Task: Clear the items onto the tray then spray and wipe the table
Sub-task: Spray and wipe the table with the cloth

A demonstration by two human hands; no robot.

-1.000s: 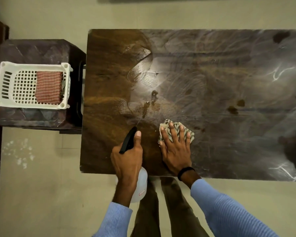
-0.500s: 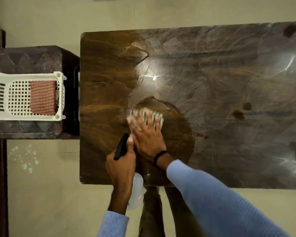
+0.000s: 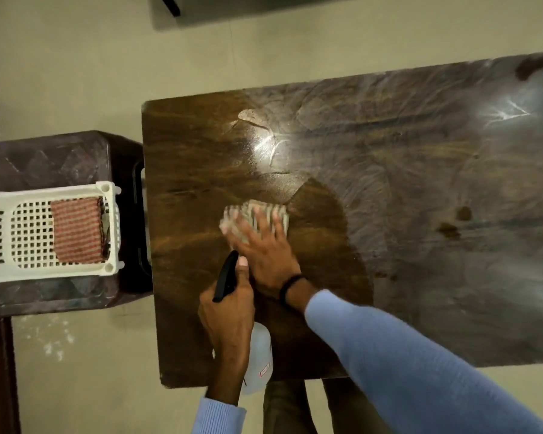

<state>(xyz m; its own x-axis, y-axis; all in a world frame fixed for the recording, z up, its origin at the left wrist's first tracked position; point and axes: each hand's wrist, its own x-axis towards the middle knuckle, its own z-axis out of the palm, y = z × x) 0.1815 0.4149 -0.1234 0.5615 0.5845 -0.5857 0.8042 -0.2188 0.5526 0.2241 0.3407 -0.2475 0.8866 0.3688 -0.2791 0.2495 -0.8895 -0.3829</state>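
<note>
Clear plastic spray bottle (image 3: 259, 361) sits gripped in our left hand (image 3: 229, 311) at the near edge of the desk (image 3: 389, 183). Just beyond, our right hand (image 3: 264, 249) presses flat, fingers straight, on the striped cloth (image 3: 254, 211). Left, on a dark stool (image 3: 44, 158), the white tray (image 3: 0, 233) holds a folded red-checked cloth (image 3: 76, 230).

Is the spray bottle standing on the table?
No, the left hand grips the spray bottle, its base beyond the edge of the table.
</note>
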